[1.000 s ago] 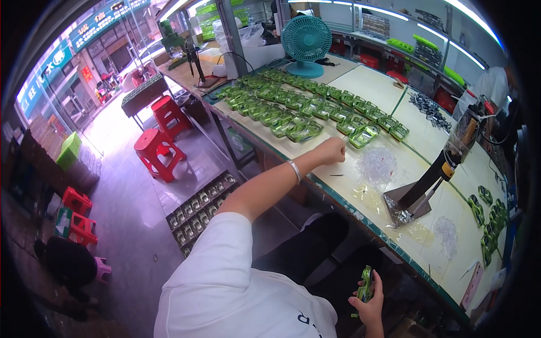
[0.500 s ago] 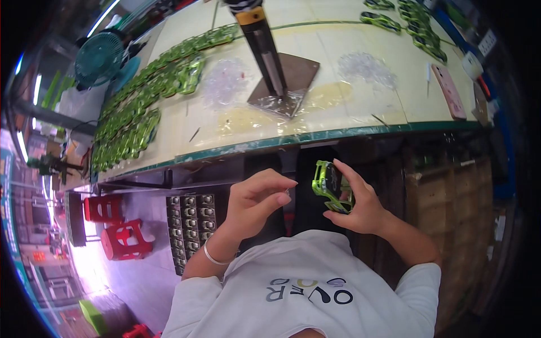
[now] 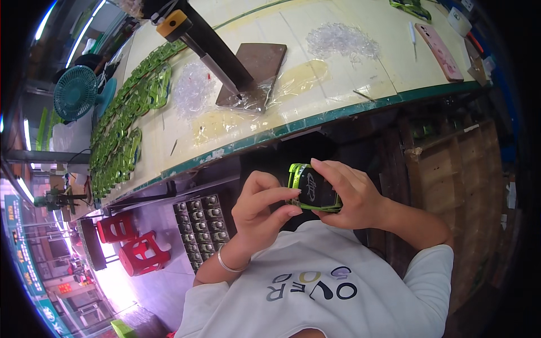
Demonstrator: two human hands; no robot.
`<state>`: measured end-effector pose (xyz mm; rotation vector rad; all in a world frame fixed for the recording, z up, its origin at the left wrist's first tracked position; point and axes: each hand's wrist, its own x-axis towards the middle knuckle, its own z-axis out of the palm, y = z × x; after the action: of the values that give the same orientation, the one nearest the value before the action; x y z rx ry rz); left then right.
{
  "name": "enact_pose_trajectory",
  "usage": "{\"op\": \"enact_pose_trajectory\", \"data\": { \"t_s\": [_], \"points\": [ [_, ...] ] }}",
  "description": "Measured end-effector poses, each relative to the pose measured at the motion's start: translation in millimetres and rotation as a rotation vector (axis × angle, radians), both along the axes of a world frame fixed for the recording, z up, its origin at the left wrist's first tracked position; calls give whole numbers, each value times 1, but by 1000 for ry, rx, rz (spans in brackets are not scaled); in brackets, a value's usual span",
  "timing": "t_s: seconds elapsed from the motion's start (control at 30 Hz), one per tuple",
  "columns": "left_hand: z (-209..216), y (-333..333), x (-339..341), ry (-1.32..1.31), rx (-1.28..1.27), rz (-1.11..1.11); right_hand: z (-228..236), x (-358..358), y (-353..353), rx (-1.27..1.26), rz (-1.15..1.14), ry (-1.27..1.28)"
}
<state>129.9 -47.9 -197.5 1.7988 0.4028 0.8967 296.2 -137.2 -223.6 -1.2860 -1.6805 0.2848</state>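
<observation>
My right hand (image 3: 355, 194) grips a bright green plastic part with a black panel (image 3: 318, 188), its fingers over the far edge and its thumb below. A pale looping design shows on the panel. My left hand (image 3: 258, 205) is at the part's left side, index finger and thumb closed toward its green rim. Whatever small thing is between those fingertips is too small to make out. Both hands are held over my lap, just in front of the table edge.
A black post tool (image 3: 211, 50) stands on a brown plate (image 3: 265, 67). Piles of small clear pieces (image 3: 344, 42) flank it. Rows of green parts (image 3: 132, 110) lie at left, near a teal fan (image 3: 79, 93). A pink phone (image 3: 439, 50) lies at right; red stools (image 3: 143, 253) stand at lower left.
The hands have come together: the green part has moved left and turned its black panel upward, and my left fingertips now meet its rim. The view has also shifted and tilted.
</observation>
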Motion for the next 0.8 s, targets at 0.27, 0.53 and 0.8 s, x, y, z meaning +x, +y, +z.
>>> {"op": "enact_pose_trajectory", "data": {
  "t_s": [0.27,0.53,0.8],
  "points": [
    [2,1,-1,53,106,31,2,3,-1,20,-26,-56],
    [10,6,-3,105,408,10,3,2,-3,8,-13,-62],
    [12,-5,1,377,804,98,3,0,-4,-136,-46,72]
  ]
}}
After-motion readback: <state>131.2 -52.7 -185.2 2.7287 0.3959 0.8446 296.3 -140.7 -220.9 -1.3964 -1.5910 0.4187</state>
